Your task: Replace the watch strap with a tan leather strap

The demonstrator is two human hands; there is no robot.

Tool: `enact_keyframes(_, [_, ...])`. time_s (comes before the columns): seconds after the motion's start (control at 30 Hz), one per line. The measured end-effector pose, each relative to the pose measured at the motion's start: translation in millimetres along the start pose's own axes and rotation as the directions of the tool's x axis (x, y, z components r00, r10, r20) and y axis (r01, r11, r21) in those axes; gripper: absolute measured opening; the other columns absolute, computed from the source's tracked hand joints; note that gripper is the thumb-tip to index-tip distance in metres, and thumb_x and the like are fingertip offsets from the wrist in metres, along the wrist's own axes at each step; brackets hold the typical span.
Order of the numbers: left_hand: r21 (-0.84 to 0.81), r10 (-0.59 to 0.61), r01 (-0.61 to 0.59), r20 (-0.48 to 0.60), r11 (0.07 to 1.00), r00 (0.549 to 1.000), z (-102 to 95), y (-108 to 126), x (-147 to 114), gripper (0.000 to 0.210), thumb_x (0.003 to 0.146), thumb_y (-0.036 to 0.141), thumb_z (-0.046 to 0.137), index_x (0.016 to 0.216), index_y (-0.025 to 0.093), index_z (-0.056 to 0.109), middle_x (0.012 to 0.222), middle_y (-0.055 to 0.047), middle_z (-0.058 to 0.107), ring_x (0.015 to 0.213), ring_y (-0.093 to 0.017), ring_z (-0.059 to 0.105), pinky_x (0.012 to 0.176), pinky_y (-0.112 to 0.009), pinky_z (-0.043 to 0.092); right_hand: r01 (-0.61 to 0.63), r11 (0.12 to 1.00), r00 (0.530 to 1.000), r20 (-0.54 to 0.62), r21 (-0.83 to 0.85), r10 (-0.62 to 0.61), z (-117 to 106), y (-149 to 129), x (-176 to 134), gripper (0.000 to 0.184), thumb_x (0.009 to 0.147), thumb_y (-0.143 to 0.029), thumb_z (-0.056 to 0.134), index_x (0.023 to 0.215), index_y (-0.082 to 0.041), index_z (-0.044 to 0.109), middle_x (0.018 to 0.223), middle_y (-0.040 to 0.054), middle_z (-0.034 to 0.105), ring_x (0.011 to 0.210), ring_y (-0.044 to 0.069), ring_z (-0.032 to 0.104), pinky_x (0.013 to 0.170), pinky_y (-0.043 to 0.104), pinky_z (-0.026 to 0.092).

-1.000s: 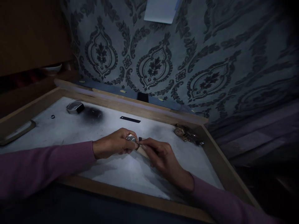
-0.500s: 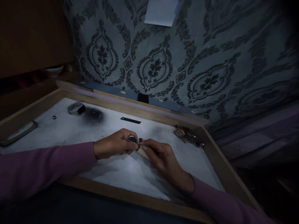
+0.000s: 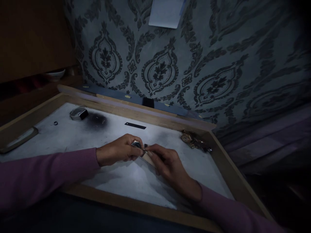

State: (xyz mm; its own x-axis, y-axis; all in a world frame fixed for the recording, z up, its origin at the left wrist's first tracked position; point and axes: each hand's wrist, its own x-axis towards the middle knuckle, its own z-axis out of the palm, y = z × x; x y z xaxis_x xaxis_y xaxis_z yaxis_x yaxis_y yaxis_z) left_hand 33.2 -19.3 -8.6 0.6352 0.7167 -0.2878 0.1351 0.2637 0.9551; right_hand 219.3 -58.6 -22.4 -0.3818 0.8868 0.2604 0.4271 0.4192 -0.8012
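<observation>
My left hand [image 3: 121,149] is closed around a round watch [image 3: 136,144] with a shiny rim and a dark face, tilted up between thumb and fingers. Close against it, my right hand [image 3: 167,163] pinches something small and thin at the watch's edge; the fingertips hide most of it. A pale beige strip [image 3: 148,159] runs from beside the watch under my right fingers, and I cannot tell whether it is joined to the watch. Both hands are over the white floor of a shallow wooden tray [image 3: 136,200].
Inside the tray lie a dark flat blade-like strip [image 3: 135,125], a smartwatch [image 3: 79,113], a small black ring [image 3: 55,123], and wristwatches [image 3: 191,139] at the right. A long curved band-like piece [image 3: 21,140] rests at the left. Behind rises a patterned wall [image 3: 159,69].
The watch face tips slightly in my left hand and catches more light. Both hands keep nearly the same place and grip; the whole view shifts a little.
</observation>
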Motion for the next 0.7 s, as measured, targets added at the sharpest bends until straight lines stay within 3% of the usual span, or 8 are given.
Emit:
enact_keyframes(0.17, [-0.011, -0.009, 0.008, -0.015, 1.000, 1.000, 0.5, 1.8, -1.4, 0.011, 0.069, 0.024, 0.061, 0.068, 0.017, 0.053, 0.048, 0.008, 0.046, 0.043, -0.006, 0.034, 0.043, -0.021, 0.022, -0.058, 0.995, 0.998, 0.011, 0.078, 0.058, 1.0, 0.0, -1.3, 0.022, 0.094, -0.023, 0.048, 0.093, -0.014, 0.068, 0.054, -0.0033, 0.053, 0.039, 0.008, 0.046, 0.039, 0.020, 0.035])
enact_keyframes(0.3, [-0.020, 0.008, -0.008, -0.009, 1.000, 1.000, 0.3, 1.3, -2.1, 0.012, 0.068, 0.024, 0.062, 0.066, 0.016, 0.054, 0.048, 0.007, 0.046, 0.044, -0.006, 0.034, 0.043, -0.021, 0.022, -0.097, 0.988, 0.995, 0.030, 0.118, 0.094, 0.3, -1.0, -1.8, 0.021, 0.093, -0.025, 0.049, 0.093, -0.014, 0.067, 0.058, -0.0021, 0.056, 0.040, 0.008, 0.048, 0.039, 0.020, 0.037])
enact_keyframes(0.5, [-0.024, 0.019, -0.019, -0.009, 1.000, 1.000, -1.4, -1.0, -0.5, 0.010, 0.069, 0.023, 0.062, 0.069, 0.016, 0.055, 0.048, 0.007, 0.046, 0.043, -0.005, 0.033, 0.042, -0.021, 0.021, -0.094, 0.990, 0.995, 0.043, 0.108, 0.089, -1.4, 0.1, -0.9, 0.022, 0.093, -0.026, 0.049, 0.092, -0.014, 0.068, 0.055, -0.0034, 0.053, 0.039, 0.008, 0.048, 0.039, 0.020, 0.036])
enact_keyframes(0.7, [-0.032, 0.006, -0.006, -0.017, 0.999, 1.000, -2.6, -0.1, 0.4, 0.012, 0.068, 0.025, 0.063, 0.069, 0.016, 0.055, 0.048, 0.007, 0.046, 0.043, -0.006, 0.034, 0.042, -0.021, 0.022, -0.165, 0.978, 0.984, 0.087, 0.127, 0.155, -2.0, -0.9, -0.4, 0.021, 0.094, -0.029, 0.049, 0.091, -0.015, 0.065, 0.059, -0.0034, 0.052, 0.043, 0.008, 0.045, 0.041, 0.020, 0.035])
